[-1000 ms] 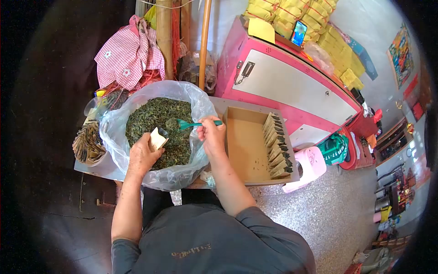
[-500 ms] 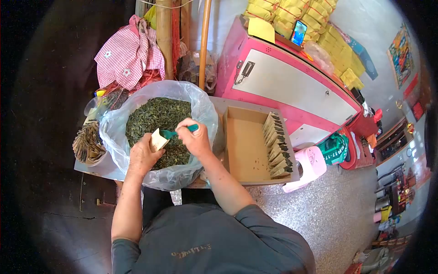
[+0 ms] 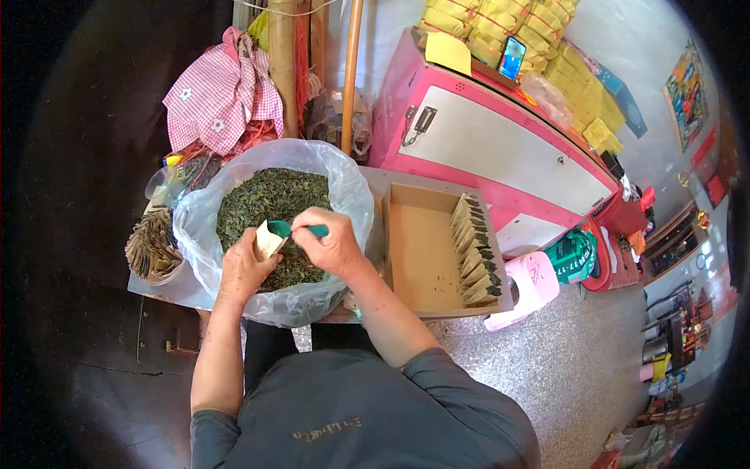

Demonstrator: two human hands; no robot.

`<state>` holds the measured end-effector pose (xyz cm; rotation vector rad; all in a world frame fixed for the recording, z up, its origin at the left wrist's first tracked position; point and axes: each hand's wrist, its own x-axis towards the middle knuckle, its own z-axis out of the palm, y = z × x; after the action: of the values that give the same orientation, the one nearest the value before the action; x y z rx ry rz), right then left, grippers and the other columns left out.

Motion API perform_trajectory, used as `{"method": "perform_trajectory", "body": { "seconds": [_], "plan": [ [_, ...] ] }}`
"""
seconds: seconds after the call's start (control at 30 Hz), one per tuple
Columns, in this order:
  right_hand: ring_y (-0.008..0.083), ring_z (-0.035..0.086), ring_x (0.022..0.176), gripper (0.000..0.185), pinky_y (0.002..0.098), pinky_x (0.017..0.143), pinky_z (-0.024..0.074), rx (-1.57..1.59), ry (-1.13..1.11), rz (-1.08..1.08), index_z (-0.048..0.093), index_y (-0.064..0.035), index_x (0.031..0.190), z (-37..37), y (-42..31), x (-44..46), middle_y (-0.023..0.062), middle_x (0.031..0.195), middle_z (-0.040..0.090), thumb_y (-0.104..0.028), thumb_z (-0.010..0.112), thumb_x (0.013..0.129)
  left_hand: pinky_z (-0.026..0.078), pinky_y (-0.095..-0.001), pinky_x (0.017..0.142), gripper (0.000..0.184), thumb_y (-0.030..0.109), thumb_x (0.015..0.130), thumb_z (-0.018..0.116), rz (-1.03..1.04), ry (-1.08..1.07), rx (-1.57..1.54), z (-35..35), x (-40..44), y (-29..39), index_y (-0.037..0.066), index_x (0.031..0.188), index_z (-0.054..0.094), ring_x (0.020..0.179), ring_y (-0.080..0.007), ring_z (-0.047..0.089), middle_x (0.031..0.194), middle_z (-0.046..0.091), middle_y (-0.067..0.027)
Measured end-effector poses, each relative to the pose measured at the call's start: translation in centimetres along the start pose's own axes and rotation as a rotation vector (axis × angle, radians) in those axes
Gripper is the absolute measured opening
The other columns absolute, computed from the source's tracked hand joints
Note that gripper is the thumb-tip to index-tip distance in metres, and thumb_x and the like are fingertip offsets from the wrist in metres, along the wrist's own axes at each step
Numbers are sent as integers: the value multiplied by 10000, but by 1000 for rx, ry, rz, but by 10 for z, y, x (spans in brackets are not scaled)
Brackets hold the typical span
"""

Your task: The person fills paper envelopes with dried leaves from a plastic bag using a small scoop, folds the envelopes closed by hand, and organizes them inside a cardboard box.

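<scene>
A clear plastic bag (image 3: 351,195) stands open, full of dried green leaves (image 3: 269,195). Over the leaves, my left hand (image 3: 244,270) pinches a small cream paper packet (image 3: 269,241) with its mouth upward. My right hand (image 3: 332,244) is closed round the handle of a green scoop (image 3: 279,228), whose bowl is at the packet's mouth. How much leaf lies in the scoop or the packet I cannot tell. Right of the bag, a cardboard tray (image 3: 422,242) holds a row of filled paper packets (image 3: 475,258) along its right side.
A white tub (image 3: 168,277) of folded paper packets (image 3: 150,246) stands left of the bag. Behind the tray is a pink and white cabinet (image 3: 484,141) with yellow bundles and a phone (image 3: 512,59) on top. A pink stool (image 3: 531,289) stands beyond the tray's right end.
My right hand has moved slightly left, bringing the scoop's bowl further into the packet's mouth and tilting it. My left hand and the packet have barely moved.
</scene>
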<state>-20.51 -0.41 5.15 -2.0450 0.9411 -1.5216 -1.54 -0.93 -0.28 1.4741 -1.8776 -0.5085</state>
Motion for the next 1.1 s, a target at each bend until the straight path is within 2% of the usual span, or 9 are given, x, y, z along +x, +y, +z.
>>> {"method": "perform_trajectory", "body": {
  "seconds": [0.1, 0.23, 0.3, 0.33, 0.43, 0.47, 0.7, 0.87, 1.1],
  "plan": [
    [110, 578, 642, 48, 267, 588, 454, 72, 122, 89, 634, 2, 797, -12, 3, -1, 45, 712, 627, -38, 613, 782, 484, -466, 704, 468, 241, 668, 804, -11, -13, -6, -1, 0, 2, 27, 965, 512, 801, -397, 624, 838, 645, -197],
    [83, 558, 640, 80, 257, 587, 449, 28, 243, 209, 644, -3, 792, -20, 11, -4, 22, 681, 617, -69, 601, 797, 481, -465, 708, 455, 241, 676, 797, -23, -22, 4, -5, -1, 7, 24, 951, 505, 805, -401, 619, 836, 642, -200],
    [90, 557, 626, 113, 260, 582, 447, -45, 246, 411, 648, -5, 771, -16, 26, -8, 28, 645, 606, -99, 593, 801, 480, -464, 708, 453, 241, 678, 795, -24, -23, -2, -4, -1, 7, 24, 949, 505, 807, -403, 618, 836, 641, -200],
    [213, 600, 580, 127, 322, 569, 465, -179, 227, 399, 652, -25, 773, -10, 38, -13, 122, 618, 609, -144, 608, 782, 479, -463, 706, 453, 242, 679, 795, -19, -20, 2, -3, -1, 6, 25, 952, 506, 808, -403, 617, 835, 640, -201],
    [246, 617, 596, 141, 344, 578, 471, -102, 79, 465, 658, -40, 777, 14, 61, -30, 142, 637, 615, -173, 610, 775, 477, -463, 702, 454, 244, 679, 795, -12, -13, 13, -4, -1, 6, 27, 955, 507, 806, -402, 616, 835, 639, -200],
    [110, 552, 556, 134, 276, 517, 430, -58, 68, 459, 648, -9, 758, 23, 65, -35, 34, 594, 588, -132, 604, 788, 476, -463, 699, 455, 246, 680, 795, -10, -13, 21, -4, -1, 6, 27, 956, 507, 804, -402, 617, 835, 639, -200],
    [77, 487, 427, 138, 224, 384, 372, 245, 255, 731, 642, -39, 783, 9, 67, -32, 27, 583, 582, -154, 579, 826, 477, -464, 693, 449, 254, 687, 794, -19, -23, -5, -4, 0, 5, 25, 946, 507, 800, -402, 618, 824, 639, -201],
    [77, 466, 418, 127, 228, 386, 340, 425, 436, 692, 641, -36, 773, -16, 54, -20, 38, 566, 572, -137, 574, 809, 483, -467, 697, 439, 247, 689, 793, -4, 0, 19, -2, -1, 6, 21, 937, 510, 808, -402, 622, 842, 643, -206],
    [70, 462, 432, 120, 217, 408, 356, 451, 406, 563, 631, -12, 773, -15, 25, -10, 40, 582, 572, -107, 573, 818, 488, -469, 696, 436, 238, 687, 794, 1, -1, 30, -2, -1, 5, 24, 943, 513, 808, -404, 623, 849, 644, -206]
  ]
}}
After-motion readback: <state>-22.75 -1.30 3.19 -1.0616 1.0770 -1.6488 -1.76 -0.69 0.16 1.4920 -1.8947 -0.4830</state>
